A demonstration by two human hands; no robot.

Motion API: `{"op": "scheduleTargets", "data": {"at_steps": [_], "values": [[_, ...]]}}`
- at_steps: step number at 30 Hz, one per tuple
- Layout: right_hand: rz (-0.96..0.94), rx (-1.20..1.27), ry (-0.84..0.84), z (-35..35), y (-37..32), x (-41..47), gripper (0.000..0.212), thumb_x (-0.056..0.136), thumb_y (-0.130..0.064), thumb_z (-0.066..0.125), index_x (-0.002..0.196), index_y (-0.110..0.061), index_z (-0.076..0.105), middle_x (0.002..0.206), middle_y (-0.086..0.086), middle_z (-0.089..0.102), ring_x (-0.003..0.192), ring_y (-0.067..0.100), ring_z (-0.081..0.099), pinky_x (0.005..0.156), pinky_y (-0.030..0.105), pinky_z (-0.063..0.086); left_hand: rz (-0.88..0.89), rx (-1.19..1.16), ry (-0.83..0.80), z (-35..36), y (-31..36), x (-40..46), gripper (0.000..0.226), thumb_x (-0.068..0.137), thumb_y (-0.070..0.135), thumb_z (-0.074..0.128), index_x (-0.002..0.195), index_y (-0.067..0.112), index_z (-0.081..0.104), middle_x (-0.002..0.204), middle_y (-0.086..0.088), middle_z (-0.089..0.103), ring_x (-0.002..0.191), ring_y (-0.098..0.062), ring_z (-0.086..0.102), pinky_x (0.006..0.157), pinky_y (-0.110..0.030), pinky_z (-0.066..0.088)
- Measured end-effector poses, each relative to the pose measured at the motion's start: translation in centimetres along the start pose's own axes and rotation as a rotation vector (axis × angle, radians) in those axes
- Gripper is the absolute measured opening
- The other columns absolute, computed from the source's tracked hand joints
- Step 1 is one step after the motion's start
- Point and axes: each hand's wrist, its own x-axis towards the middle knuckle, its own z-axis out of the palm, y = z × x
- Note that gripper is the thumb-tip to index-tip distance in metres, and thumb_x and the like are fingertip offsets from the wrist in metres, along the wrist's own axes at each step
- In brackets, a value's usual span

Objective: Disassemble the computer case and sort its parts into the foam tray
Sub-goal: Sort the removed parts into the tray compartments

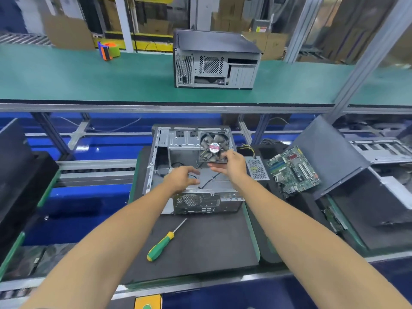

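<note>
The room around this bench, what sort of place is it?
Probably a factory teardown line: a green conveyor belt carrying a closed computer case, stacked cardboard boxes behind, a loose motherboard beside the opened case.

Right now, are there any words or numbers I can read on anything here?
None can be read.
Round red and white sticker on the black fan the right hand holds: print too blurred.
Yellow and red sign at the back: too small.

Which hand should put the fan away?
The right hand, probably: it already grips the fan, on the side where the motherboard lies. The left hand hovers inside the open case, holding nothing.
</note>
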Motion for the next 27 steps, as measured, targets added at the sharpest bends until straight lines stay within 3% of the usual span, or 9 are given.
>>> {"op": "scheduleTargets", "data": {"at_steps": [3, 6, 8, 12, 15, 18, 22, 27], "values": [[0.022, 0.01, -0.059, -0.9, -1.0, 0.9, 0.012, 0.1, -0.005, 0.045, 0.099, 0.0, 0.056, 0.091, 0.03, 0.073, 0.074, 0.047, 0.074, 0.061, 0.044, 0.065, -0.03, -0.004, 0.018, 0.5, 0.7, 0.9, 0.026, 0.096, 0.038, 0.071, 0.116, 0.022, 0.073, 0.12, -0.001, 0.072, 0.111, -0.022, 0.067, 0.1, -0.042, 0.051], [0.035, 0.022, -0.089, -2.4, -1.3, 1.6, 0.013, 0.099, -0.005, 0.046, 0.098, 0.0, 0.057, 0.079, 0.024, 0.075, 0.073, 0.046, 0.074, 0.059, 0.042, 0.064, 0.013, -0.113, 0.014, 1.0, 1.8, 1.4, 0.024, 0.098, 0.032, 0.069, 0.109, 0.011, 0.074, 0.105, -0.007, 0.076, 0.099, -0.025, 0.07, 0.093, -0.041, 0.054], [0.033, 0.046, -0.072, -3.8, -1.5, 2.2, 0.015, 0.099, -0.008, 0.046, 0.099, 0.001, 0.059, 0.078, 0.022, 0.075, 0.072, 0.045, 0.075, 0.054, 0.038, 0.063, 0.052, -0.161, 0.03, 1.4, 3.1, 1.7, 0.026, 0.098, 0.035, 0.068, 0.106, 0.011, 0.072, 0.094, -0.002, 0.074, 0.085, -0.02, 0.068, 0.08, -0.035, 0.053], [0.017, 0.065, 0.022, -8.1, -2.0, 3.9, 0.018, 0.098, -0.012, 0.047, 0.103, -0.002, 0.061, 0.081, 0.02, 0.076, 0.07, 0.04, 0.075, 0.05, 0.032, 0.058, 0.114, -0.218, 0.164, 2.8, 7.4, 3.2, 0.023, 0.097, 0.036, 0.069, 0.092, 0.013, 0.068, 0.066, 0.013, 0.055, 0.056, 0.001, 0.048, 0.057, -0.022, 0.036], [0.026, 0.088, 0.092, -12.4, -1.9, 4.6, 0.012, 0.097, -0.012, 0.049, 0.092, -0.007, 0.059, 0.076, 0.018, 0.074, 0.059, 0.036, 0.073, 0.047, 0.03, 0.056, 0.165, -0.23, 0.175, 5.2, 10.7, 4.1, 0.025, 0.096, 0.037, 0.07, 0.082, 0.019, 0.06, 0.058, 0.011, 0.045, 0.048, 0.001, 0.043, 0.05, -0.018, 0.028], [0.031, 0.037, 0.209, -17.8, -1.4, 5.1, 0.013, 0.096, -0.011, 0.049, 0.087, -0.01, 0.057, 0.087, 0.02, 0.068, 0.057, 0.034, 0.07, 0.046, 0.029, 0.052, 0.218, -0.105, 0.105, 8.9, 14.0, 5.0, 0.025, 0.098, 0.04, 0.067, 0.084, 0.023, 0.057, 0.064, 0.011, 0.051, 0.057, -0.002, 0.047, 0.053, -0.025, 0.031], [-0.024, -0.2, 0.289, -25.1, 0.0, 5.1, 0.021, 0.101, -0.012, 0.044, 0.088, -0.013, 0.061, 0.091, 0.016, 0.069, 0.043, 0.022, 0.063, 0.039, 0.024, 0.043, 0.238, 0.073, -0.001, 14.4, 18.4, 6.5, 0.02, 0.099, 0.042, 0.064, 0.093, 0.023, 0.06, 0.082, 0.004, 0.067, 0.081, -0.019, 0.063, 0.069, -0.033, 0.051], [-0.037, -0.41, 0.285, -32.3, 1.2, 5.6, 0.024, 0.104, -0.013, 0.049, 0.096, 0.007, 0.056, 0.085, 0.012, 0.063, 0.046, 0.025, 0.067, 0.042, 0.028, 0.047, 0.201, 0.091, -0.134, 20.8, 21.9, 8.0, 0.022, 0.1, 0.036, 0.063, 0.104, 0.015, 0.067, 0.084, 0.003, 0.062, 0.089, -0.024, 0.064, 0.081, -0.039, 0.053]]}}
